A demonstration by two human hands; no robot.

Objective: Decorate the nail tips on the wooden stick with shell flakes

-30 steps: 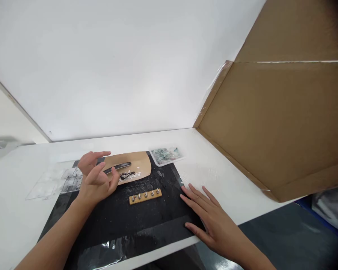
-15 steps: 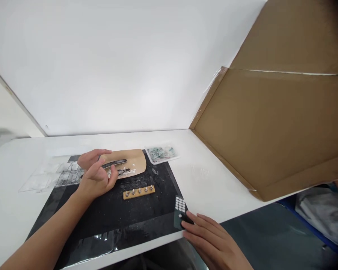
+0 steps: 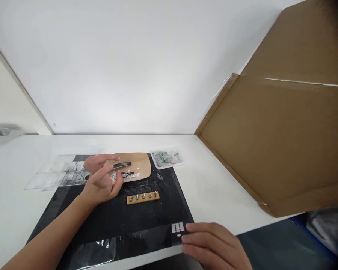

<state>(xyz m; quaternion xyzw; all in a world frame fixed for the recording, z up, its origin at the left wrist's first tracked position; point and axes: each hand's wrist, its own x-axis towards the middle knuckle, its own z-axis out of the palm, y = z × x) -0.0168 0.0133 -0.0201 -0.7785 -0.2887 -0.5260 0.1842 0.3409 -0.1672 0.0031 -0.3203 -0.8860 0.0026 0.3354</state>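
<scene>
My left hand (image 3: 103,180) is closed around a dark, slim nail file (image 3: 123,164), whose end sticks out past the fingers. The hand is over a tan tray (image 3: 142,159) with white flakes and dark slivers in it. Close to the mat's front right corner, my right hand (image 3: 214,242) has its fingers stretched out, their tips at the edge of a dark card (image 3: 174,239) bearing rows of white oval tabs. The right thumb is hidden. Between the hands lies a tan strip (image 3: 143,198) with several upright metal pegs.
A black mat (image 3: 124,217) covers part of the white table. A white tray of small packets (image 3: 166,157) stands behind it. Clear compartment boxes (image 3: 53,174) are at the left. Cardboard panels (image 3: 284,142) rise on the right, and a white wall runs along the back.
The card was tilted up at the right fingers and now lies flatter on the mat's corner. The left hand keeps the file over the tan tray. The view has shifted slightly.
</scene>
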